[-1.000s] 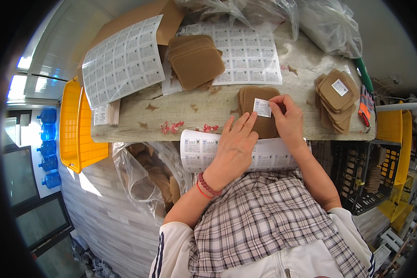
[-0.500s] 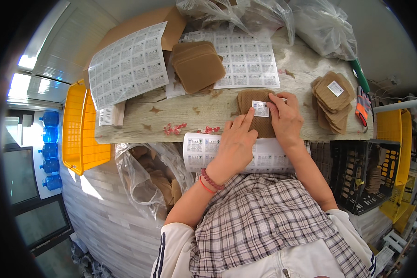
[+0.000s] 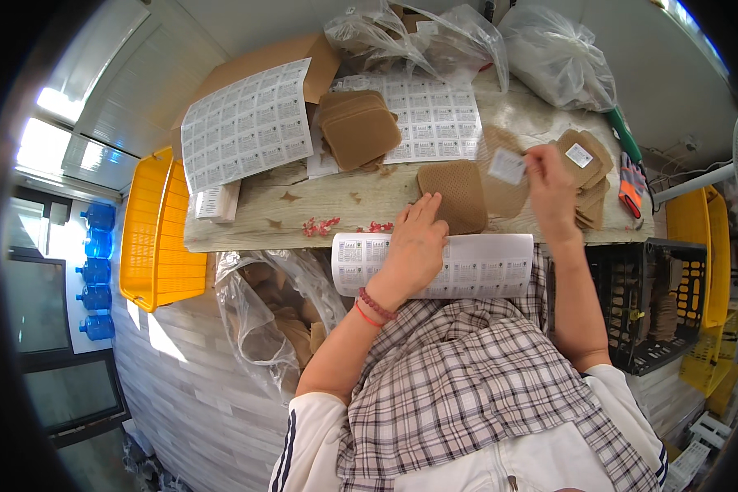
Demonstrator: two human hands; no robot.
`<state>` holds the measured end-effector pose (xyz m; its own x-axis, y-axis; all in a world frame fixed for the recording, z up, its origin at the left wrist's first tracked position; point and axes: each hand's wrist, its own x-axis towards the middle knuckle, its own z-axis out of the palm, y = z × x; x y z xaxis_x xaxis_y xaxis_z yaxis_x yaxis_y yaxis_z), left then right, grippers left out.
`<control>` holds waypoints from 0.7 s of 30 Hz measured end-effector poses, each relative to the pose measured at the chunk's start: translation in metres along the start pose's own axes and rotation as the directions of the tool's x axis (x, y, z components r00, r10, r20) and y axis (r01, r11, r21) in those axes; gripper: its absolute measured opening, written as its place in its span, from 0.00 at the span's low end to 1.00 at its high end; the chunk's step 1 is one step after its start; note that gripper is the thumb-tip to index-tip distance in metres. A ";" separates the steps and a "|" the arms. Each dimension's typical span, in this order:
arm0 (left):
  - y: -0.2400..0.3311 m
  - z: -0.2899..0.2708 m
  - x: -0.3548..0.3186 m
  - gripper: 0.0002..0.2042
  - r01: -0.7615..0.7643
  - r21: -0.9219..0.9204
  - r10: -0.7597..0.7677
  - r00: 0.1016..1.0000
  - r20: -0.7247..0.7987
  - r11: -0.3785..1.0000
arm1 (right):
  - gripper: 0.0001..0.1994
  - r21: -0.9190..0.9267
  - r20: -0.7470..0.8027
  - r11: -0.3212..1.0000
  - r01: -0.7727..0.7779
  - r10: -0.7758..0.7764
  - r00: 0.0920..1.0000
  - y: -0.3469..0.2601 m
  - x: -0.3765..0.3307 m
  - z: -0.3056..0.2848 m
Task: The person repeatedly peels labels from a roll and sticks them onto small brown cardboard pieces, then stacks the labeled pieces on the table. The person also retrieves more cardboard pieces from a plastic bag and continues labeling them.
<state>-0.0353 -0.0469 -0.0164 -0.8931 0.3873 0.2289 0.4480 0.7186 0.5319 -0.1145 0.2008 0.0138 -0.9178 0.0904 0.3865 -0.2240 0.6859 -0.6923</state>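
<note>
Between the bent fingers of my right hand is the edge of a thin brown mesh pad, smeared by motion. A white label sits on that pad. My left hand lies with its fingertips on the near-left edge of a small stack of brown textured square pads at the table's front. To the right of my right hand is a fanned pile of similar pads, the top one bearing a white label. A curved sheet of printed labels hangs over the front edge, against my plaid apron.
A taller stack of brown pads stands at the back, beside more label sheets. Clear plastic bags line the far edge. Orange-grey scissors handles lie far right. Yellow and black crates flank the table.
My right hand has moved right, carrying the labelled pad off the small stack toward the labelled pile. My left hand has drawn back slightly from the label to the stack's near edge.
</note>
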 end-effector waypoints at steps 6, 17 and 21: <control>0.018 -0.015 0.009 0.04 0.122 -0.113 -0.120 0.993 0.019 0.986 | 0.10 -0.676 -0.373 0.737 -0.021 -0.317 0.872 0.059 0.050 -0.069; 0.011 0.007 -0.025 0.13 0.155 -0.318 -0.185 0.980 -0.067 0.935 | 0.17 0.185 0.224 0.935 0.302 -0.340 0.913 -0.009 -0.106 0.029; 0.006 -0.006 -0.046 0.15 0.144 -0.197 -0.159 0.986 -0.059 0.970 | 0.15 0.224 0.262 0.924 0.311 -0.364 0.894 -0.001 -0.111 0.030</control>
<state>0.0078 -0.0635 -0.0190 -0.9537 0.2335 0.1895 0.2974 0.6393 0.7091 -0.0222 0.1679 -0.0467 -0.8246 -0.3580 0.4381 -0.5655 0.4999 -0.6559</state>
